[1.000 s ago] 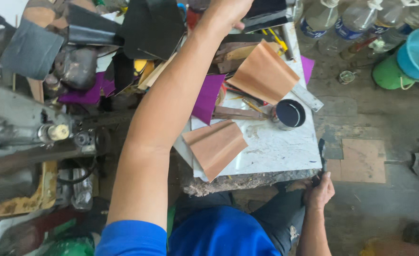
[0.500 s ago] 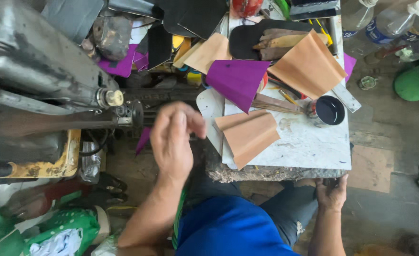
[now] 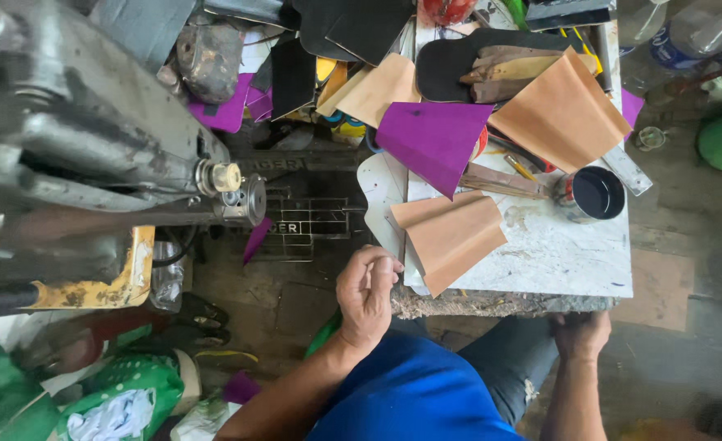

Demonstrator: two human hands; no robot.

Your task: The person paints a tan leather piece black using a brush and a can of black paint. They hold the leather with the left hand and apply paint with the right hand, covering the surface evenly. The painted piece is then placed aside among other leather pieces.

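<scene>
1. Head view, left hand (image 3: 366,296): it hangs in the air just off the near left corner of the white surface (image 3: 557,253). Its fingers (image 3: 381,265) are curled in, tips pinched together. Whether they grip anything small I cannot tell. The nearest thing is a folded tan sheet (image 3: 451,237), just right of the fingertips and not touching them.

2. Head view, right hand (image 3: 581,335): it rests at the crumbling front edge of the surface, fingers bent over the lip, back of the hand up. It holds nothing loose that shows.

3. Head view, on the surface: the tan sheet lies at the near left, one corner hanging past the front edge. Behind it lies a purple sheet (image 3: 434,139), pointing toward the person. Right of that, a larger tan piece (image 3: 561,114) stands tented. A small round tin (image 3: 594,193) with a dark inside sits just below that piece, at the right side. A pale wooden-handled tool (image 3: 504,181) lies between the purple sheet and the tin. A black sole shape (image 3: 442,65) lies at the far end.

4. Head view, left side: a grey sewing machine (image 3: 83,155) fills the upper left, well apart from both hands. Its black iron treadle frame (image 3: 308,220) shows below, between the machine and the surface.

5. Head view, bottom: the person's blue shirt (image 3: 414,392) fills the lower middle.
</scene>
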